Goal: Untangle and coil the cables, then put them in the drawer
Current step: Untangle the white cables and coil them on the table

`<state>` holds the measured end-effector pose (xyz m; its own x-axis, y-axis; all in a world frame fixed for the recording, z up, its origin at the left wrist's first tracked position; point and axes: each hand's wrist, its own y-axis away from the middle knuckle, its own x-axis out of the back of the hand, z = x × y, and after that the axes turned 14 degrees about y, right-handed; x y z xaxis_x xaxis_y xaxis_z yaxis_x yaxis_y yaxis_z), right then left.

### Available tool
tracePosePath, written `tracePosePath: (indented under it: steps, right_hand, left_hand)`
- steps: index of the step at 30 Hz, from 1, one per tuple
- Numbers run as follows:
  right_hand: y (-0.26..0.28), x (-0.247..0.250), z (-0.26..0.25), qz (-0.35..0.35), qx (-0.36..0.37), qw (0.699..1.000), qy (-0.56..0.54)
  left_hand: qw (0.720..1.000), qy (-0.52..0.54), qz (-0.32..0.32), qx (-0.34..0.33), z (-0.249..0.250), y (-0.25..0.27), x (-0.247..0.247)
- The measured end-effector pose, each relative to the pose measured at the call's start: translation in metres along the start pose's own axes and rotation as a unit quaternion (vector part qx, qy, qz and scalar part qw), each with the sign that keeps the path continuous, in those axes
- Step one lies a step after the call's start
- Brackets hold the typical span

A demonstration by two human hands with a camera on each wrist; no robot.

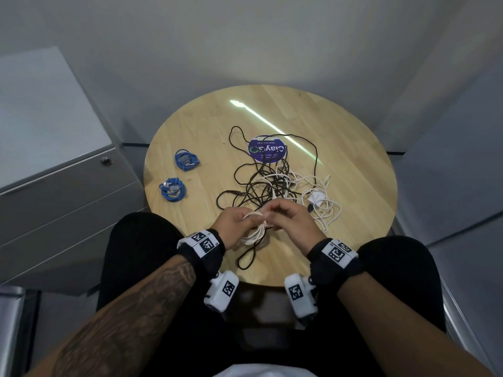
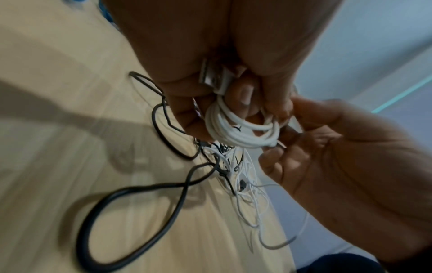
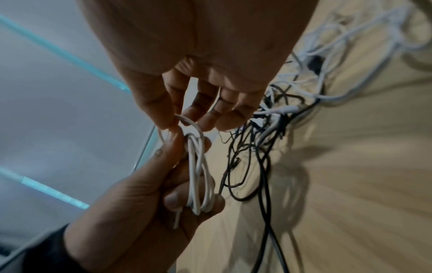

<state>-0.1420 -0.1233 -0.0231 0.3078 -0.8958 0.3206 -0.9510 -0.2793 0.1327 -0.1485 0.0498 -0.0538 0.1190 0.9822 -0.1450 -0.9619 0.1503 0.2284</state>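
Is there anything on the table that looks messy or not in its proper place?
Yes. Black and white cables lie knotted together mid-table, partly covering a purple sticker. Two blue cables, already coiled, sit neatly beside them.

Overhead light is streaking glare across the table (image 1: 340, 159); room reading dim. Both wrist views are smearing with motion blur, edges stretching, hands casting soft shadows on the wood.

This looks like a small office nook. A grey metal filing cabinet (image 1: 54, 170) with a keyed lock (image 1: 105, 160) stands at the round wooden table's (image 1: 353, 170) left edge, plain grey partition walls (image 1: 245, 36) close in behind, and a printed sticker (image 1: 268, 151) sits mid-table.
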Motion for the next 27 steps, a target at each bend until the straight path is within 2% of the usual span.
tracePosePath:
  steps: [3, 5, 8, 12, 15, 22, 24, 27]
  right_hand:
    - [-0.002, 0.000, 0.005, -0.027, -0.089, 0.990, -0.103]
    - [-0.002, -0.001, 0.010, -0.070, -0.121, 0.983, -0.120]
    - [-0.005, -0.004, 0.013, -0.058, -0.101, 0.991, -0.069]
    - [-0.016, 0.010, 0.000, 0.087, -0.090, 0.992, 0.033]
    - [-0.026, 0.023, -0.003, 0.149, -0.056, 0.986, 0.047]
    - [-0.034, 0.021, 0.008, 0.202, -0.059, 0.977, 0.020]
    - [-0.028, 0.021, 0.011, 0.186, -0.056, 0.981, 0.020]
    - [-0.010, 0.024, 0.015, 0.119, -0.042, 0.991, 0.035]
  left_hand:
    - [1.000, -0.005, 0.026, -0.008, -0.002, 0.001, -0.004]
    - [0.999, 0.007, 0.032, -0.009, -0.005, 0.000, -0.007]
    - [0.999, 0.031, 0.021, 0.026, -0.003, -0.001, -0.010]
    - [0.988, 0.120, -0.008, 0.094, 0.001, -0.002, -0.007]
    - [0.989, 0.117, -0.022, 0.087, 0.004, 0.000, -0.002]
    - [0.991, 0.110, -0.037, 0.068, 0.007, 0.002, -0.004]
    - [0.988, 0.137, -0.001, 0.074, 0.002, 0.001, -0.004]
    - [0.968, 0.221, 0.030, 0.113, -0.006, 0.005, -0.001]
